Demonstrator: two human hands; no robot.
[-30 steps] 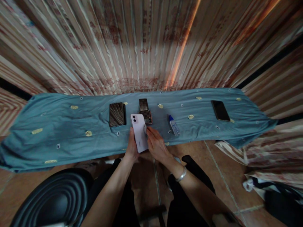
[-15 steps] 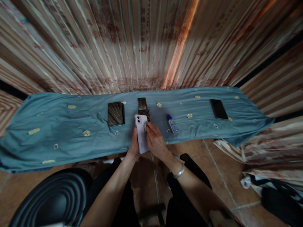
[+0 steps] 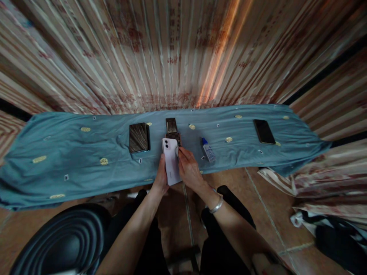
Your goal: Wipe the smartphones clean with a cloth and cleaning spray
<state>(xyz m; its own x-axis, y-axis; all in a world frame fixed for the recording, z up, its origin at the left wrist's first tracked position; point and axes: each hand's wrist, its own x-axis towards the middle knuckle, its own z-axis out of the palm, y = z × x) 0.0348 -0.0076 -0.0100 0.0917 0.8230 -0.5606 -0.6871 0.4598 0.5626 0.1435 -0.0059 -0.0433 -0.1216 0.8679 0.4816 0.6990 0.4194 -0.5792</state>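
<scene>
The left hand (image 3: 161, 177) has its grip closed on a pale lilac phone (image 3: 171, 164), thumb along the left edge, the other fingers mostly hidden. The phone lies back up in that grip, its camera end pointing away from the person and its lower end at the near edge of the cloth-covered surface (image 3: 74, 149). The right hand (image 3: 189, 170) meets the phone's right side, fingers drawn narrow near the upper edge; a pale bit shows at the fingertips, but whether they hold it I cannot tell.

A clear bottle (image 3: 210, 152) with a blue cap lies to the right, its contents unclear. Just beyond the phone, a dark two-part case (image 3: 171, 125) is partly covered by it; what is inside cannot be made out.
</scene>
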